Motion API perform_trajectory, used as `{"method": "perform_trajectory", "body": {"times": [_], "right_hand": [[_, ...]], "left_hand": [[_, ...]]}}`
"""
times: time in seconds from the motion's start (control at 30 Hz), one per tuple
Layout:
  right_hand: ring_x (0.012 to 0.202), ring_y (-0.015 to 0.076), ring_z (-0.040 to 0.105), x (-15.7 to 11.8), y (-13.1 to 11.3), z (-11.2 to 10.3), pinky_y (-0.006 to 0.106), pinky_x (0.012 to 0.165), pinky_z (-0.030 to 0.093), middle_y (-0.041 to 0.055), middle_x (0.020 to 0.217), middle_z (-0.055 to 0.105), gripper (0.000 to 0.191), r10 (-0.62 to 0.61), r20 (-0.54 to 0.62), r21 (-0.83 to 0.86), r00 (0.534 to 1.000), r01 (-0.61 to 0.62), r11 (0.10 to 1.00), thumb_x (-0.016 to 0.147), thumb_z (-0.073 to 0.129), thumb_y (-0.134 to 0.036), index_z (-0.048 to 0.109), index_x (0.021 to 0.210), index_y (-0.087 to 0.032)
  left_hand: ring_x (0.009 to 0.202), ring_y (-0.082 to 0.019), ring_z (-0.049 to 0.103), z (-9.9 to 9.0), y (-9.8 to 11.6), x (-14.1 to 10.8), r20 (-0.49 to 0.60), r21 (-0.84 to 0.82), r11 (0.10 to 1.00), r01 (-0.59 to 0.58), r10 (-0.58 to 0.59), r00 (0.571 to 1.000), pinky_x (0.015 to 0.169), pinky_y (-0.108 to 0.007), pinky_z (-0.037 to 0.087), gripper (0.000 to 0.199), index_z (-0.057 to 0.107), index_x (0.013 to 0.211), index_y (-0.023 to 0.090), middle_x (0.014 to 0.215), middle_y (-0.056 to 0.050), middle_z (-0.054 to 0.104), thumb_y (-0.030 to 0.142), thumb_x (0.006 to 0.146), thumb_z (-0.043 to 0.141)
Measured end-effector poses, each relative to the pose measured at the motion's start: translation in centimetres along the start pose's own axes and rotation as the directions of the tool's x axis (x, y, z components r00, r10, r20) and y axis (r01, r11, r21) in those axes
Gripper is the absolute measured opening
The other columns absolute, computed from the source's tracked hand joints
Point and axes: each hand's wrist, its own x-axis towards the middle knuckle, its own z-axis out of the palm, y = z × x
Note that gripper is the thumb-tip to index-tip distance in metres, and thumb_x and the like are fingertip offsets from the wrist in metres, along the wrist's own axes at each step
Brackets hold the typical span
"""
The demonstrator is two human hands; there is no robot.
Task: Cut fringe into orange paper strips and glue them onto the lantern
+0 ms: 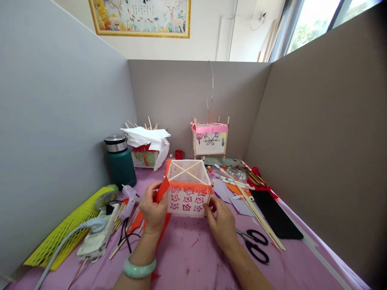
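Note:
A paper box lantern (186, 203) with red-outlined stars stands in front of me, its top crossed by thin sticks. A fringed orange paper strip (190, 188) runs along its upper front edge. My left hand (153, 209) is closed on an orange paper strip (163, 189) at the lantern's left front corner; a longer orange end hangs below the hand. At the lower right front corner, my right hand (220, 221) grips the lantern between thumb and fingers. Black-handled scissors (256, 243) lie just right of that hand.
At left are a teal bottle (121, 163), a power strip (98, 233) and a glue gun (130, 201). Another lantern (211, 141) hangs at the back. A black phone-like slab (276, 213) and wooden sticks (256, 215) lie right. Grey panels (193, 84) enclose the table.

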Motion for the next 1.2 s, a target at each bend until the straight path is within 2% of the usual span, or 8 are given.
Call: {"method": "perform_trajectory", "body": {"times": [0.13,0.37,0.53,0.63,0.8,0.9,1.07,1.2], "right_hand": [[0.072,0.0185,0.06,-0.2,0.2,0.2,0.029,0.064,0.042,0.0034,0.082,0.063,0.021,0.043,0.077,-0.005,0.996,-0.043,0.999,0.093,0.046,-0.037,0.057,0.091,-0.019],[0.076,0.0189,0.06,0.4,0.2,0.6,0.03,0.069,0.045,0.006,0.089,0.065,0.025,0.126,0.027,0.134,0.992,-0.128,0.983,0.092,0.047,-0.038,0.061,0.096,-0.018],[0.069,0.0189,0.061,1.5,1.3,1.0,0.03,0.065,0.048,0.0062,0.084,0.068,0.031,0.306,0.036,0.326,0.951,-0.301,0.896,0.086,0.053,-0.045,0.064,0.091,-0.017],[0.068,0.0199,0.062,1.6,1.7,1.0,0.031,0.063,0.049,0.0073,0.083,0.069,0.034,0.353,0.042,0.358,0.935,-0.344,0.868,0.083,0.054,-0.047,0.064,0.093,-0.016],[0.072,0.0201,0.063,1.3,1.9,1.0,0.034,0.067,0.05,0.0087,0.093,0.068,0.031,0.296,0.02,0.257,0.955,-0.291,0.922,0.083,0.054,-0.041,0.063,0.098,-0.016],[0.073,0.0204,0.063,1.1,2.1,1.2,0.034,0.069,0.049,0.008,0.092,0.067,0.028,0.266,0.029,0.184,0.964,-0.266,0.946,0.085,0.051,-0.04,0.064,0.096,-0.017],[0.077,0.0224,0.063,0.9,2.1,1.3,0.035,0.071,0.047,0.0094,0.092,0.067,0.032,0.237,0.018,0.14,0.971,-0.237,0.961,0.086,0.047,-0.04,0.064,0.098,-0.016],[0.079,0.023,0.063,3.0,2.4,1.1,0.037,0.073,0.047,0.0107,0.095,0.068,0.035,0.234,-0.013,0.137,0.972,-0.23,0.963,0.085,0.045,-0.04,0.064,0.1,-0.015]], "left_hand": [[0.065,-0.016,0.06,-0.1,0.1,0.1,0.004,0.015,1.0,-0.023,0.023,1.0,0.062,-0.027,0.046,0.019,0.066,0.092,0.018,0.081,-0.004,0.068,0.033,0.081,0.06],[0.068,-0.016,0.06,-0.2,0.6,0.2,0.017,-0.01,0.991,0.133,-0.133,0.991,0.065,-0.026,0.043,0.025,0.065,0.079,0.018,0.075,-0.004,0.068,0.033,0.09,0.048],[0.056,-0.013,0.051,0.0,0.8,0.2,0.133,0.01,0.988,0.151,-0.151,0.98,0.056,-0.024,0.037,0.028,0.062,0.068,0.018,0.059,0.001,0.059,0.037,0.087,0.052],[0.053,-0.012,0.047,0.0,1.0,0.2,0.19,0.015,0.991,0.136,-0.137,0.972,0.054,-0.025,0.034,0.03,0.061,0.065,0.019,0.055,0.002,0.056,0.038,0.086,0.053],[0.062,-0.017,0.061,0.0,1.1,0.2,0.122,0.011,0.964,0.267,-0.266,0.956,0.063,-0.028,0.042,0.037,0.066,0.065,0.02,0.064,-0.002,0.068,0.04,0.089,0.046],[0.063,-0.019,0.064,0.0,1.2,0.2,0.15,0.017,0.952,0.307,-0.306,0.94,0.065,-0.028,0.044,0.039,0.068,0.063,0.02,0.064,-0.003,0.07,0.041,0.089,0.048],[0.059,-0.019,0.064,-0.1,1.5,0.1,0.169,-0.008,0.951,0.31,-0.304,0.938,0.064,-0.029,0.045,0.044,0.07,0.06,0.02,0.059,-0.004,0.069,0.043,0.089,0.047],[0.045,-0.016,0.055,-0.2,1.7,-0.4,0.201,-0.095,0.963,0.251,-0.228,0.953,0.053,-0.028,0.043,0.05,0.063,0.049,0.017,0.045,-0.004,0.058,0.046,0.087,0.049]]}}
